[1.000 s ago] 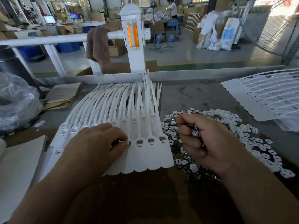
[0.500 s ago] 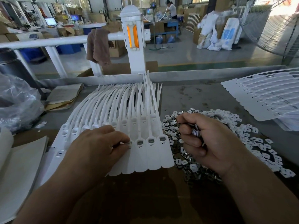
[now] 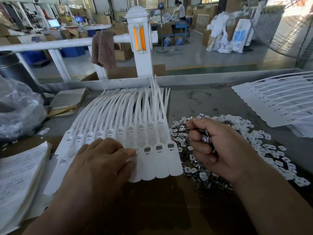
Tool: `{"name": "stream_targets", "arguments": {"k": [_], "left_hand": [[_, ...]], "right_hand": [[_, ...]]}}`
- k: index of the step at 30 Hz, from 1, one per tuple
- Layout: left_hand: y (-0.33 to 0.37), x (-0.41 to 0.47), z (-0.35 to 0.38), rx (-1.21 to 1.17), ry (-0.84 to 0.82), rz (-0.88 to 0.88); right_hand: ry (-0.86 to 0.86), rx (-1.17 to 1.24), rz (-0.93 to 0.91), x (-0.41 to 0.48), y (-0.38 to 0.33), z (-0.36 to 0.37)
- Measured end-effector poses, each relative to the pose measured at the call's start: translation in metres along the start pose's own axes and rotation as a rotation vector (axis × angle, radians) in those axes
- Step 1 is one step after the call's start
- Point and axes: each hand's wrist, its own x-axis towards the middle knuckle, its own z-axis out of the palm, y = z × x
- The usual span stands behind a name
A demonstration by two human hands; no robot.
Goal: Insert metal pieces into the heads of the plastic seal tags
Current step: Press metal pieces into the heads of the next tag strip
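A fanned sheet of white plastic seal tags (image 3: pixel 128 122) lies on the table before me, heads toward me. The three rightmost heads (image 3: pixel 159 148) show metal pieces in their slots. My left hand (image 3: pixel 101 160) lies over the heads in the middle of the row, its thumb and forefinger tip pressing at the slot of the head beside the filled ones. My right hand (image 3: pixel 215 146) hovers over the pile of small metal pieces (image 3: pixel 189 160), fingers curled round a handful of them.
A second batch of white tags (image 3: pixel 277 102) lies at the far right. Papers (image 3: pixel 18 175) sit at the near left, a clear plastic bag (image 3: pixel 18 109) and cardboard sheets (image 3: pixel 67 102) behind them. A metal rail (image 3: pixel 203 78) bounds the table's far edge.
My left forefinger and thumb have slid slightly right onto the head beside the filled ones. My right hand has stayed over the pile, still gripping pieces.
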Motion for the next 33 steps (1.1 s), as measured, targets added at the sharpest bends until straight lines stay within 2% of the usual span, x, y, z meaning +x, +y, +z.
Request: {"name": "stream_targets", "arguments": {"k": [3,8,12,18,25,28,33], "left_hand": [[0.001,0.0,-0.002,0.027,-0.074,-0.023],[0.005,-0.002,0.003,0.212,-0.202,-0.068],[0.009,-0.002,0.009,0.307,-0.226,-0.077],[0.015,0.002,0.015,0.354,-0.134,-0.016],[0.014,0.0,0.017,0.217,-0.112,-0.057],[0.011,-0.004,0.019,0.137,-0.103,-0.059],[0.011,-0.001,0.015,0.108,-0.198,-0.105]], "right_hand": [[0.003,0.001,0.002,0.0,0.0,0.0],[-0.01,0.031,0.02,0.001,0.001,0.0],[-0.014,0.06,0.03,0.002,0.0,-0.001],[-0.028,0.07,0.028,0.003,0.001,-0.002],[-0.018,0.094,0.038,0.004,0.002,-0.002],[-0.025,0.243,0.076,0.004,-0.001,0.0],[0.001,0.438,0.128,0.006,-0.005,-0.002]]}}
